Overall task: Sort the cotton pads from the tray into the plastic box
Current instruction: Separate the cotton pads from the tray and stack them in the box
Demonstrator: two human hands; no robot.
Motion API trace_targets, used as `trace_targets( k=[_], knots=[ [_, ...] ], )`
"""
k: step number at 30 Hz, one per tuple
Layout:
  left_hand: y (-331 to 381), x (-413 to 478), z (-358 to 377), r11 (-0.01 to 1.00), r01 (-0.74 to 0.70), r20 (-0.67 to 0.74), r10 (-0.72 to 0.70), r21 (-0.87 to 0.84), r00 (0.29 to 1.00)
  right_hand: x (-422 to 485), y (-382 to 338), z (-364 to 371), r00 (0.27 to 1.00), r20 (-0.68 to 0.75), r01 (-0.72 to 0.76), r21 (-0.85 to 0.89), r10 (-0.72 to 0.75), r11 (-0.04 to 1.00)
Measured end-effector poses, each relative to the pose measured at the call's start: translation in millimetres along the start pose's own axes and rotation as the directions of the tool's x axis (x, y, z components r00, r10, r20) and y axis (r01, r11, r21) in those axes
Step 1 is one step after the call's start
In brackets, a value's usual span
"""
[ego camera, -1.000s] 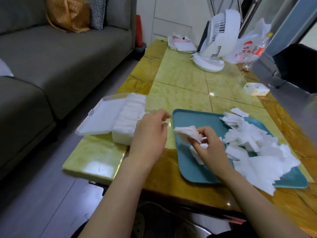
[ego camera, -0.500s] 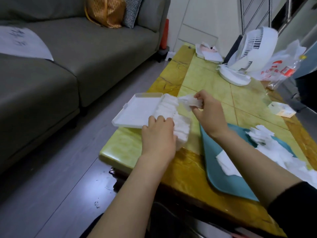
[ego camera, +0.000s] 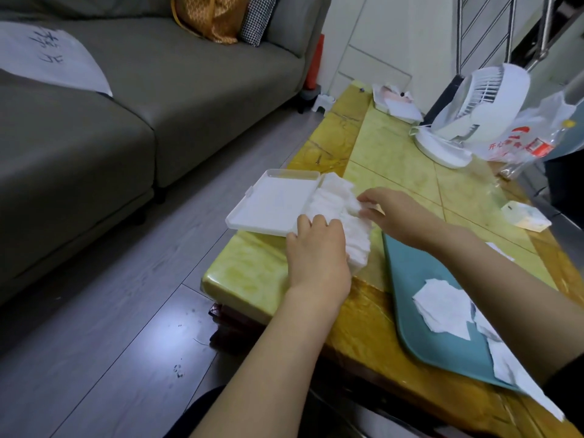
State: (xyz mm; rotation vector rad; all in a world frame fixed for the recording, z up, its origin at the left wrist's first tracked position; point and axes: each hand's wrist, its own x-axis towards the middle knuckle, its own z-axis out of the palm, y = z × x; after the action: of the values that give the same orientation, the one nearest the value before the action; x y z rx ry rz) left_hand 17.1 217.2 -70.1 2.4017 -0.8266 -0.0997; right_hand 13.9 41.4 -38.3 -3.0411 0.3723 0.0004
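Head view, single frame. Box (ego camera: pixel 358 263) sits on the near left corner of the table (ego camera: pixel 395 172), its lid (ego camera: pixel 271 203) swung fully open to the left and lying flat, partly overhanging the table edge. The box is packed with a row of white pads (ego camera: pixel 331 197) standing on edge, running from far end to near end. Left hand (ego camera: pixel 316 248) is on the near end of the box: fingers curled down over the tops of the pads, thumb against the lid side, gripping that end. Right hand (ego camera: pixel 395 213) reaches in from the right across the far corner of the tray (ego camera: pixel 420 311); thumb and fingertips are closed in a pinch on a pad (ego camera: pixel 357 207) at the right side of the row, touching the packed pads. Whether it is one pad or several in the pinch cannot be told. The teal tray lies just right of the box, on the table's front edge. Loose pads (ego camera: pixel 442 311) lie flat on the tray, overlapping, some hidden under the right forearm. Farther back on the table: white fan (ego camera: pixel 474 112), a plastic bag (ego camera: pixel 537 134) with red print beside it, a small carton (ego camera: pixel 524 216) near the right edge. Grey sofa (ego camera: pixel 158 90) to the left, with a sheet of paper (ego camera: pixel 53 58) on its seat.
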Motion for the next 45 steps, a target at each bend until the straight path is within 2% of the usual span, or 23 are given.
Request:
trace_targets(
  k=[2, 4, 7, 10, 17, 19, 22, 25, 28, 31, 33, 35, 37, 45],
  knots=[
    [0.3, 0.4, -0.2, 1.000, 0.003, -0.001, -0.003, -0.012, 1.000, -3.4, -1.9, -0.6, 0.996, -0.081, 0.026, 0.023, -0.024, 0.999],
    [0.9, 0.5, 0.0, 1.000, 0.006, 0.000, -0.006, -0.011, 1.000, -2.8, -4.6, 1.8, 0.997, -0.075, 0.030, 0.006, -0.029, 1.000],
    [1.5, 0.0, -0.2, 1.000, 0.011, 0.001, -0.011, -0.006, 1.000, 5.7, -8.5, 9.4, 0.998, 0.064, -0.006, -0.100, 0.012, 0.995],
    [2.0, -0.2, -0.2, 1.000, 0.016, 0.001, -0.016, -0.013, 1.000, 11.3, -13.5, 13.1, 0.978, 0.202, -0.040, -0.078, 0.055, 0.996],
    [3.7, -0.1, 0.8, 1.000, 0.028, -0.004, -0.028, -0.011, 1.000, 17.8, -13.4, 11.4, 0.950, 0.305, -0.047, -0.051, 0.060, 0.998],
    [5.7, -0.2, 0.8, 0.999, 0.039, -0.006, -0.039, -0.008, 0.999, 13.5, -9.7, 11.4, 0.966, 0.254, -0.060, 0.011, 0.055, 0.998],
    [8.6, -1.5, 1.2, 0.998, 0.051, -0.015, -0.050, 0.035, 0.999, 0.5, -2.6, 14.1, 0.998, 0.016, -0.068, 0.151, 0.067, 0.986],
    [18.8, -5.9, 3.3, 0.994, 0.034, -0.029, -0.031, 0.107, 0.999, -23.4, 5.9, 14.6, 0.963, -0.245, -0.039, 0.269, 0.108, 0.962],
    [34.8, -8.3, 8.7, 0.995, -0.030, -0.078, 0.037, 0.095, 0.996, -50.4, 23.1, 18.1, 0.926, -0.343, -0.060, 0.277, 0.157, 0.959],
    [56.4, -8.7, 23.6, 0.983, -0.181, -0.048, 0.181, 0.010, 0.982, -77.7, 50.8, 32.5, 0.913, -0.305, -0.193, 0.257, 0.269, 0.947],
    [70.0, -9.3, 39.6, 0.962, -0.271, 0.045, 0.272, -0.009, 0.961, -94.8, 71.2, 47.1, 0.906, -0.182, -0.340, 0.229, 0.383, 0.912],
    [78.6, -9.4, 56.9, 0.943, -0.329, 0.139, 0.320, 0.043, 0.937, -110.9, 87.6, 60.3, 0.884, -0.035, -0.452, 0.181, 0.465, 0.873],
    [83.2, -8.2, 71.1, 0.926, -0.356, 0.211, 0.326, 0.123, 0.921, -124.3, 97.9, 68.8, 0.881, 0.047, -0.473, 0.143, 0.471, 0.870],
    [99.0, -3.0, 102.7, 0.875, -0.371, 0.324, 0.269, 0.310, 0.907, -146.7, 99.1, 74.6, 0.884, -0.107, -0.381, 0.396, 0.454, 0.835]
  ],
)
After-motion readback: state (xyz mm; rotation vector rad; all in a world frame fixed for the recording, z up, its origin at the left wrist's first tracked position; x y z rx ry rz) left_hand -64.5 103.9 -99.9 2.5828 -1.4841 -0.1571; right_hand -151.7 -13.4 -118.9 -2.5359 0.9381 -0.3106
